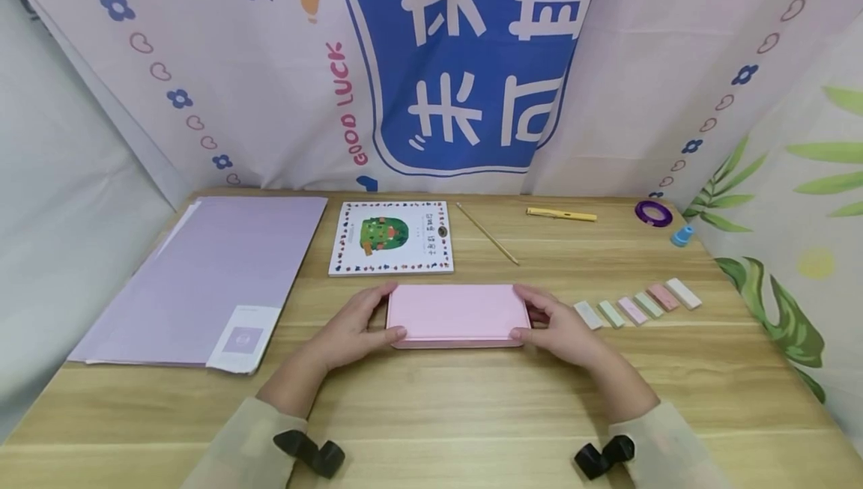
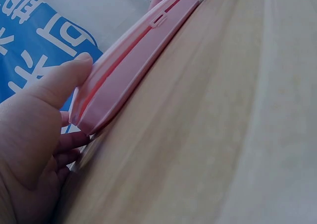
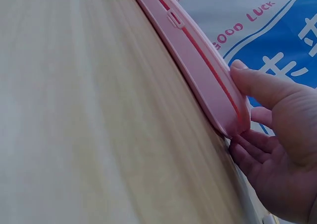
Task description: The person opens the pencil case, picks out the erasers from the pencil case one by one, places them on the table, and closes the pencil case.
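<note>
A pink pencil case (image 1: 458,313) sits crosswise near the middle of the table, a person's hand at each end. My left hand (image 1: 353,328) grips its left end, thumb on the lid's edge and fingers curled around the side. At the other end, my right hand (image 1: 559,328) holds it the same way. In the left wrist view the case (image 2: 126,80) shows a narrow gap between lid and base, with a small clasp (image 2: 159,20) on its front. The right wrist view shows that gap as well. What the case contains is hidden.
Right of the case lie several eraser-like blocks (image 1: 632,310). Behind are a picture book (image 1: 411,253), a pencil (image 1: 488,233), a yellow pen (image 1: 562,214), a purple tape ring (image 1: 653,213) and a small blue object (image 1: 682,236). Large lilac sheets (image 1: 222,272) cover the table's left side.
</note>
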The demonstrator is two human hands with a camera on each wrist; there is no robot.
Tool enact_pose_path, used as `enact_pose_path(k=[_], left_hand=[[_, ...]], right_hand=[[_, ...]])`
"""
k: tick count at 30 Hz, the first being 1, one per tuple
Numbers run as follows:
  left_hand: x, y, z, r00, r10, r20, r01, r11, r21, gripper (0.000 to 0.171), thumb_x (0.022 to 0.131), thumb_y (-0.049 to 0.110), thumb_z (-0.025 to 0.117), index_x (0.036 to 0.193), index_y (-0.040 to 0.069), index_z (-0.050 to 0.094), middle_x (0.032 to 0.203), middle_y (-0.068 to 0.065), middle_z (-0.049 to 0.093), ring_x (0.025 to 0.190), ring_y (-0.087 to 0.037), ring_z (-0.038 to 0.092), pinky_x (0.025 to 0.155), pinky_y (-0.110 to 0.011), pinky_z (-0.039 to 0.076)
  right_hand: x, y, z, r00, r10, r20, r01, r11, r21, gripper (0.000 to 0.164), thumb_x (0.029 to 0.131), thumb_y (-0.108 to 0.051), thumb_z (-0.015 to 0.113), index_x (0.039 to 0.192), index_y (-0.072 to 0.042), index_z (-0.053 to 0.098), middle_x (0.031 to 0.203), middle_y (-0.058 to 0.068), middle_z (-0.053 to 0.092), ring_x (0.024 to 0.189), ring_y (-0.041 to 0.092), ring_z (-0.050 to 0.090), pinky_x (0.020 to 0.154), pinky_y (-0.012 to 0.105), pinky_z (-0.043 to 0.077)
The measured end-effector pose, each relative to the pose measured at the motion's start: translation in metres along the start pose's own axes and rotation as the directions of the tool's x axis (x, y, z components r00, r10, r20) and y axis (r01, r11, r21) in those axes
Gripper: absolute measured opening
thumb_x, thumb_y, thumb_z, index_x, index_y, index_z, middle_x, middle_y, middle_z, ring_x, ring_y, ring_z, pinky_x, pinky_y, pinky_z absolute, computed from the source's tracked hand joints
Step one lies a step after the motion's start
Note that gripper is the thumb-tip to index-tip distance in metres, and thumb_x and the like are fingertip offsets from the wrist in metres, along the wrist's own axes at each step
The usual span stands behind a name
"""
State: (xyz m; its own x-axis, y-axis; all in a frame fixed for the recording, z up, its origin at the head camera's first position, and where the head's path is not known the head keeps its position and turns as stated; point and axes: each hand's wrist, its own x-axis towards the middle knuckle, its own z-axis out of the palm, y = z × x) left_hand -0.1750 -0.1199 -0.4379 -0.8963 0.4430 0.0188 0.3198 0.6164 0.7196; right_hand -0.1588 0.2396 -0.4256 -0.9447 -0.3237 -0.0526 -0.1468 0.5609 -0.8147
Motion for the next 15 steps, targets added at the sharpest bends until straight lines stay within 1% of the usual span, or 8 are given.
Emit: enact_pose_path(k=[4,8,15], left_hand=[[0.0001,0.0018,-0.0006,1.000,-0.010,0.005,0.010,1.000,-0.009,0.085,0.087,0.046,0.070,0.152,0.007,0.033,0.156,-0.018,0.036,0.145,-0.038,0.031,0.119,-0.056,0.027],[0.0020,0.0042,-0.0014,1.000,-0.011,0.012,0.011,1.000,-0.008,0.085,0.086,0.047,0.070,0.152,0.006,0.033,0.155,-0.018,0.036,0.145,-0.038,0.032,0.119,-0.055,0.027],[0.0033,0.0070,-0.0034,1.000,-0.021,0.020,0.021,1.000,-0.004,0.087,0.086,0.044,0.072,0.152,0.004,0.032,0.155,-0.020,0.035,0.145,-0.039,0.031,0.119,-0.055,0.027]], right_hand=[[0.0002,-0.0018,-0.0011,0.999,0.046,0.016,-0.046,0.999,-0.007,0.086,0.084,-0.026,0.078,0.150,0.002,0.032,0.150,0.030,0.036,0.129,0.042,0.051,0.106,0.048,0.047],[0.0008,-0.0033,-0.0030,0.997,0.072,0.026,-0.071,0.997,-0.023,0.089,0.083,-0.029,0.079,0.151,0.001,0.031,0.150,0.030,0.035,0.130,0.042,0.050,0.107,0.048,0.046],[0.0027,-0.0076,-0.0034,0.996,0.082,0.029,-0.080,0.996,-0.045,0.091,0.082,-0.030,0.079,0.151,0.001,0.030,0.151,0.030,0.034,0.130,0.042,0.050,0.107,0.048,0.046]])
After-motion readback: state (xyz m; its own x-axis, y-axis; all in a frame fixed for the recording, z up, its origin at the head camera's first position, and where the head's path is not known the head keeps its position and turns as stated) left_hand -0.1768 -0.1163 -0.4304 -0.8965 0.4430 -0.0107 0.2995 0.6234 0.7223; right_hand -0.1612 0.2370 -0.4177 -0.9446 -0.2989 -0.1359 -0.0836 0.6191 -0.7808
